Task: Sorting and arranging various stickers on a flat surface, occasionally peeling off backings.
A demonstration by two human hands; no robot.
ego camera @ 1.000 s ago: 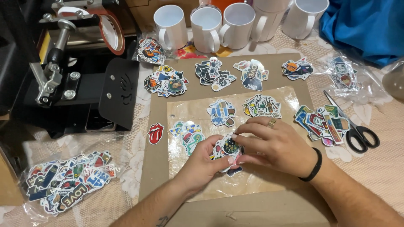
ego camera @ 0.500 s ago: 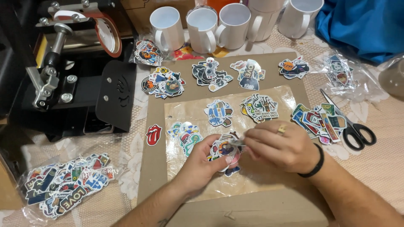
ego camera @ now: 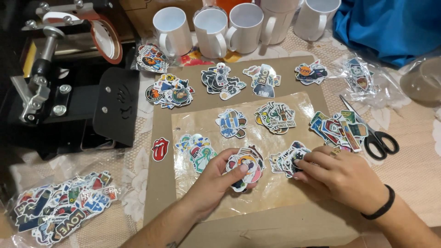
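Nearest the wearer, the left hand grips a small stack of stickers between thumb and fingers, held just above the clear plastic sheet that lies on a brown cardboard panel on the worktop. The right hand, a black band at its wrist, rests fingertips-down on a second sticker pile just beside the stack; fingers curled, pressing rather than enclosing. Risk, as judged: the held stack is loose and fanned, so a slack thumb could let pieces slide off and mix with the pile under the right hand; the glossy sheet would let them skate. At near left, a clear bag of mixed stickers lies on the lace cloth. Mid-field: a red lips-shaped sticker alone on the cardboard, several sorted piles on the sheet, and black-handled scissors at right, blades touching a striped pile, where a sleeve could snag them. Further back, more piles along the cardboard's far edge and a crumpled clear wrapper. Farthest: a row of white mugs, a black mug press at left, blue cloth at right.
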